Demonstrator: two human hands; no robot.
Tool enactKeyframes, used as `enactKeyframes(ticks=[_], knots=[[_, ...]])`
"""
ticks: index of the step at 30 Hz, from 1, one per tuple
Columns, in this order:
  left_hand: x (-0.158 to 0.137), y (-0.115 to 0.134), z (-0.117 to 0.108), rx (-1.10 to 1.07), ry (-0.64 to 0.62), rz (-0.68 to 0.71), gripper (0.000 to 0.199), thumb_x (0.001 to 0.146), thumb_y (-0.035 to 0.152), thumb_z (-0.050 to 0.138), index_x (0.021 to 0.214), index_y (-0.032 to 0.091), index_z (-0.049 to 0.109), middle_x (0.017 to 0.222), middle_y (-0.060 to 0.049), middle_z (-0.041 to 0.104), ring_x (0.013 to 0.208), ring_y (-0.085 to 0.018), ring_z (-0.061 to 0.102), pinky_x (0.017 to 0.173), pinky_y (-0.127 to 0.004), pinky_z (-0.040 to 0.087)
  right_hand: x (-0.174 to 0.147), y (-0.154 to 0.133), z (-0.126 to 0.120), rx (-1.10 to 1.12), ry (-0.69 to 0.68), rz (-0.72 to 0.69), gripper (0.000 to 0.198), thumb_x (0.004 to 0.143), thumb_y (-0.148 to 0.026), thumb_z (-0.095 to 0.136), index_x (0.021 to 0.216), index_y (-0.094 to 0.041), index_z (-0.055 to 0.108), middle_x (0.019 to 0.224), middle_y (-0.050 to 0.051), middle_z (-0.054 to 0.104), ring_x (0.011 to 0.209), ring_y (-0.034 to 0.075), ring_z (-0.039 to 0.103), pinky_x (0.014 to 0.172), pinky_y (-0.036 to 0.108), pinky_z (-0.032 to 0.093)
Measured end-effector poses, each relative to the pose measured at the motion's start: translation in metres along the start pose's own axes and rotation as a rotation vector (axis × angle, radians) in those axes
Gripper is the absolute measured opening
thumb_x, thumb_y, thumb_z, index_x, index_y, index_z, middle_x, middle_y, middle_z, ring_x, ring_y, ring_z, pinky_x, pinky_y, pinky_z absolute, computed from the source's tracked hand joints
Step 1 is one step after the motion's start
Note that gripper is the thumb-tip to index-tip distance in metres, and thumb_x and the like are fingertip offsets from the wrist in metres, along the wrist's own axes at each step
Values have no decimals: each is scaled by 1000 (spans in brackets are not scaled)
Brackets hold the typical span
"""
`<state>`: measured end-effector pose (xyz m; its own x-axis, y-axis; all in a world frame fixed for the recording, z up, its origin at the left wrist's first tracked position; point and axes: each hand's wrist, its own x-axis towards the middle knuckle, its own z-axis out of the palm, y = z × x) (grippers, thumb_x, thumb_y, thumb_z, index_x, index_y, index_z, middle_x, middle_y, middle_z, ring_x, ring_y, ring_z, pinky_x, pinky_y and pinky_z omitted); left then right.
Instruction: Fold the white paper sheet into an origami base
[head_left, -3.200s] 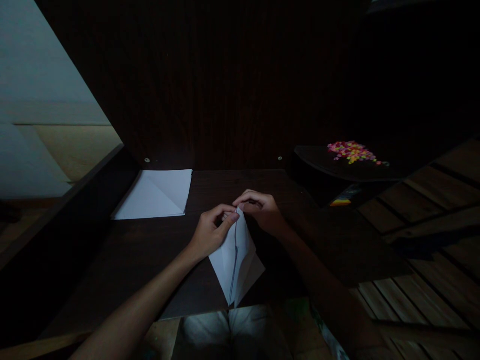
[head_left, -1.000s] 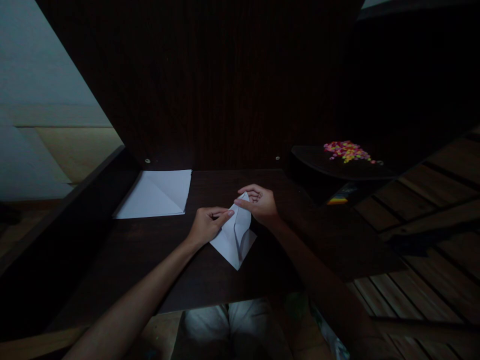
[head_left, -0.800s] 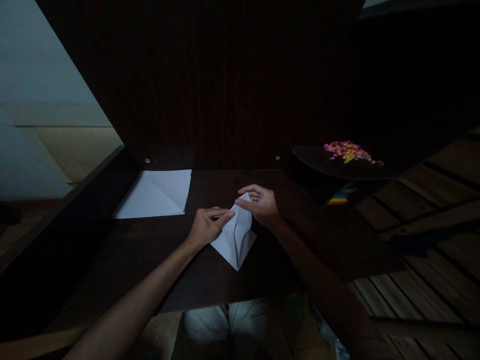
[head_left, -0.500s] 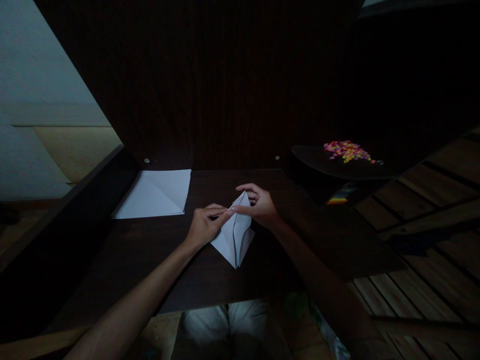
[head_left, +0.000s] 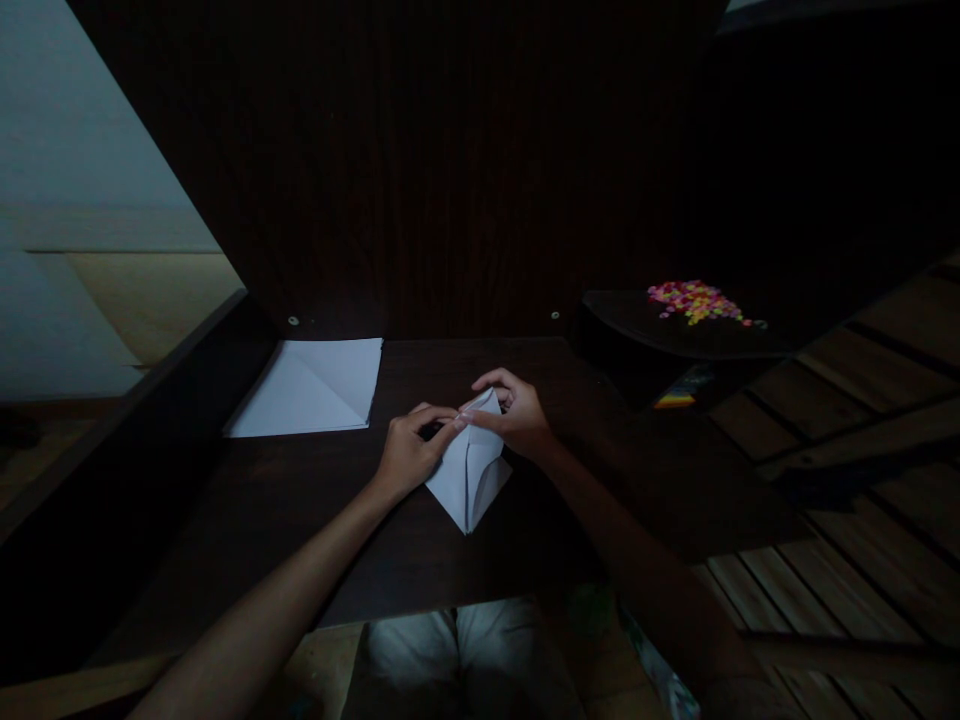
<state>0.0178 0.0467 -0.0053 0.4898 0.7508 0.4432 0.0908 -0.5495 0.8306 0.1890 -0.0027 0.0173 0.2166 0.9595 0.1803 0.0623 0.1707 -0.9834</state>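
Observation:
A white sheet of paper folded into a kite-like shape is between my hands, with a crease line down its middle and its lower point toward me. My left hand pinches its upper left edge between thumb and fingers. On the other side, my right hand grips the upper part, thumb in front and fingers curled behind the tip. Both thumbs come close together near the top of the fold. The fingers behind the paper are partly hidden.
A stack of white paper lies at the left of the dark desk. On a rounded dark shelf at the right sits a pile of small colourful pieces. A tall dark panel rises behind the desk.
The folded paper has shifted and turned slightly, its lower point moving a little left. My left hand's fingers have come closer to the top edge; my right hand has barely moved.

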Motion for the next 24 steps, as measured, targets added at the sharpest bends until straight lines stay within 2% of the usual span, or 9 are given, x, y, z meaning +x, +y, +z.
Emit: enactKeyframes(ticks=[5,10,16,24], knots=[[1,-1,0,12,-11,-9,18,84,35,68,83,17,74,76,-3,69,71,-16,62,69,-26,48,-1,-1,-1,-63,38,-40,45,61,-33,82,95,-19,56,73,3,73,61,19,68,52,26,49],[1,-3,0,6,-49,10,18,85,33,66,83,17,73,74,-3,66,70,-15,59,68,-26,46,-1,-9,-3,-104,131,-147,45,63,-38,82,93,-20,55,75,3,72,68,20,70,60,29,50],[1,0,2,18,-64,48,16,86,30,65,80,17,71,71,-1,64,66,-14,57,65,-25,45,0,-14,-3,-102,234,-191,46,62,-44,82,89,-22,52,72,1,71,65,18,69,59,28,50],[-1,4,6,16,-29,36,17,87,33,63,86,18,71,79,-2,69,73,-16,61,70,-27,48,-3,-14,2,-82,269,-249,39,64,-37,82,82,-23,50,70,-1,70,66,18,69,62,29,52]])
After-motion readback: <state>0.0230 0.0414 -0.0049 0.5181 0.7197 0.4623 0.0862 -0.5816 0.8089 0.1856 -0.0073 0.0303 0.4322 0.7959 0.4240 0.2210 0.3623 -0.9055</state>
